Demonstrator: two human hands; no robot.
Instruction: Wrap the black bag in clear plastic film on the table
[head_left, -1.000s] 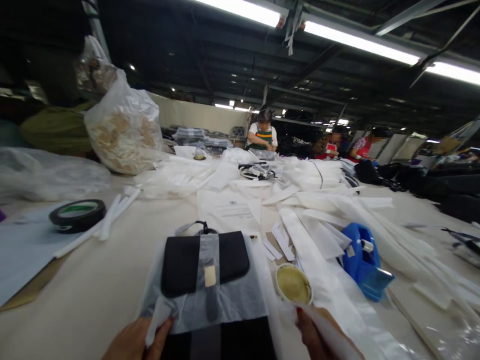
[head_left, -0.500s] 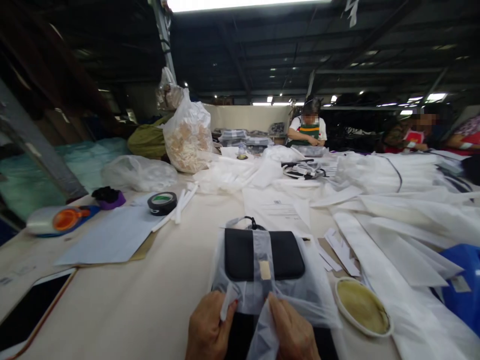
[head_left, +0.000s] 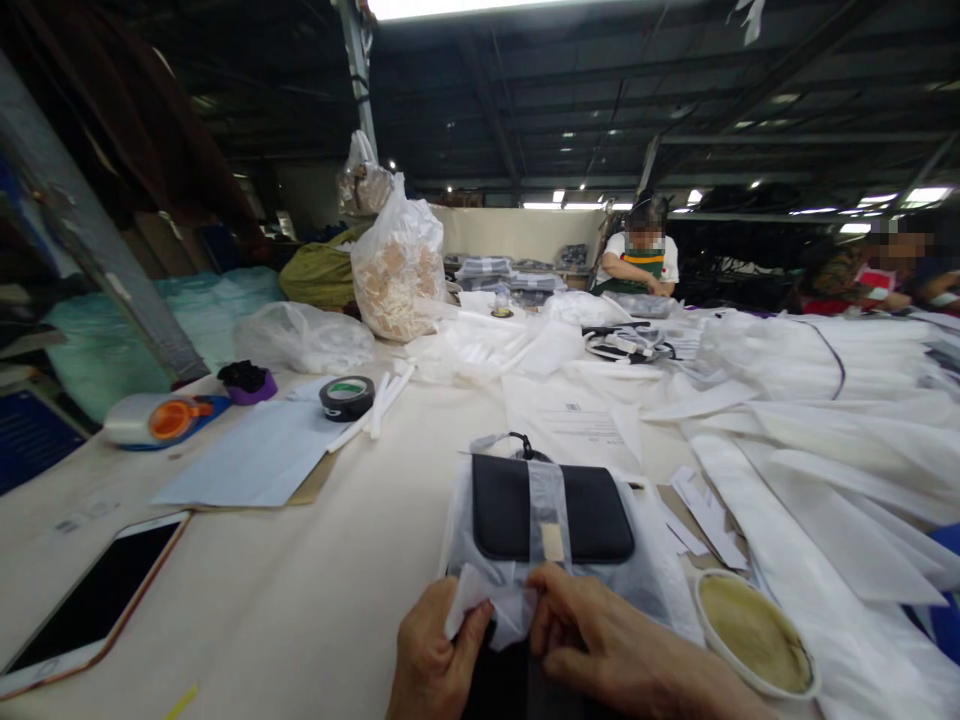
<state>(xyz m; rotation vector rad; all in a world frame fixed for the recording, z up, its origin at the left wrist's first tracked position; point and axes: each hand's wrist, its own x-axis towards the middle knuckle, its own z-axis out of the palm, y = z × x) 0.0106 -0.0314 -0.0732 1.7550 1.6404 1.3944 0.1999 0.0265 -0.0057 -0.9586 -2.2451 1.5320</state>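
Note:
A black flat bag (head_left: 517, 510) with a thin cord at its top lies before me, banded by a translucent strip that carries a small beige tape piece (head_left: 553, 543). Around and below it spreads a translucent wrapping sheet (head_left: 510, 612). My left hand (head_left: 442, 645) pinches the sheet's turned-up near edge between thumb and fingers. My right hand (head_left: 592, 635) reaches across from the right, fingers curled, its fingertips pressed on the sheet just below the tape piece. Part of another black surface shows under the hands.
On the left are a phone (head_left: 97, 605), white paper (head_left: 247, 470), a black tape roll (head_left: 347, 398) and a tape dispenser (head_left: 161, 420). At right are a round dish (head_left: 754, 635), paper strips (head_left: 709, 515) and piled white sheets (head_left: 817, 350). Across the table a person (head_left: 641, 260) works.
The view has swung slightly left, so things sit further right. My right hand has let the hanging flap go and moved up to the sheet below the tape piece. My left hand keeps its pinch.

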